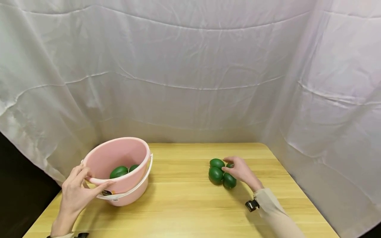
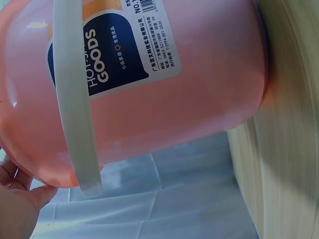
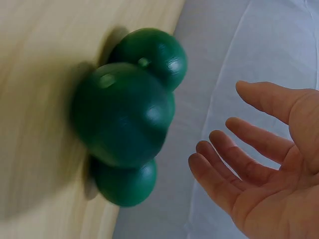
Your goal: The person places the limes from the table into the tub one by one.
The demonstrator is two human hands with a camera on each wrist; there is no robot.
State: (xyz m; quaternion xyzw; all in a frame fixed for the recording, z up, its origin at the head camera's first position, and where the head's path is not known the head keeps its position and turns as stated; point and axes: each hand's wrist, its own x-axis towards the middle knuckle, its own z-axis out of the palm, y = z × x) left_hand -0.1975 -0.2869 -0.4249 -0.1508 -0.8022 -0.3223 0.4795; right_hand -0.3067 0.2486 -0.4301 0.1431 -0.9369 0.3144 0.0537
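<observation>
A pink plastic bucket point(image 1: 119, 188) stands at the left of the table, its white handle point(image 2: 75, 99) lowered across the front side. My left hand point(image 1: 74, 190) grips the bucket's near left rim, with the thumb along the front edge. Two dark green oval fruits point(image 1: 119, 172) show inside. Over at the right, a tight cluster of several more smooth green fruits point(image 1: 215, 175) lies on the wood. My right hand point(image 1: 239, 170) hovers at the cluster's right side and partly hides one fruit. In the right wrist view its fingers point(image 3: 244, 159) are spread, apart from the fruits, holding nothing.
The light wooden table point(image 1: 178, 205) spans the front, with bare wood between bucket and cluster. A pale grey curtain point(image 1: 190, 82) hangs behind the table and along both sides. A printed label point(image 2: 124, 45) is stuck on the bucket's side.
</observation>
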